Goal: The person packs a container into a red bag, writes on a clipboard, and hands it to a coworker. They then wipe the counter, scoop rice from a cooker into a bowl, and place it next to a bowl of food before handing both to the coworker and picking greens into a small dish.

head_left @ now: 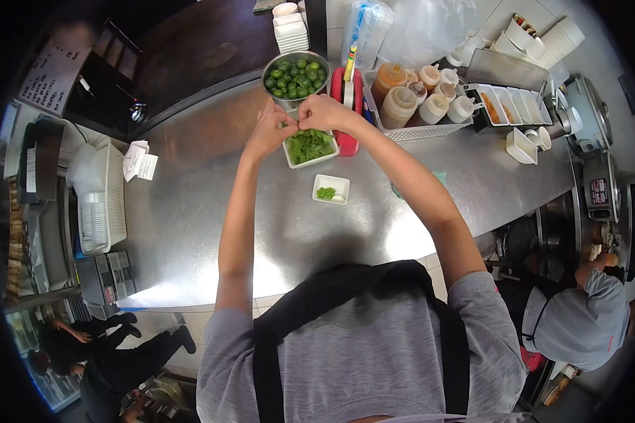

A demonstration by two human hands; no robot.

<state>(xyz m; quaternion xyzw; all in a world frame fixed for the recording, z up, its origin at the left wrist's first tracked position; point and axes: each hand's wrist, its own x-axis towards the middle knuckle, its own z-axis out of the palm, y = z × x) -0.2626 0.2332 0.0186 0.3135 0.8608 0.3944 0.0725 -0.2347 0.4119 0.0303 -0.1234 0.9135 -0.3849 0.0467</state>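
Left hand [269, 132] and right hand [323, 113] are both pinched shut on a herb sprig [296, 127], just above the white tub [289, 159] full of greens on the table [212, 211]. Small dish [341, 181] holds only a few bits, so picking looks barely begun.

The steel desk [212, 211] runs wide and shiny. Near its far edge sits a white square dish of green leaves [309, 148] — everything else is placed from it. Just behind it stands a steel bowl of limes [296, 74], and a red holder [346, 143] sits against its right side. On the near side lies a small white dish [331, 188] with a few green bits. Further right are a white basket of sauce bottles [420, 132] and a small white tub [521, 146] — well to the left, paper slips [140, 161] and a white rack [109, 204].
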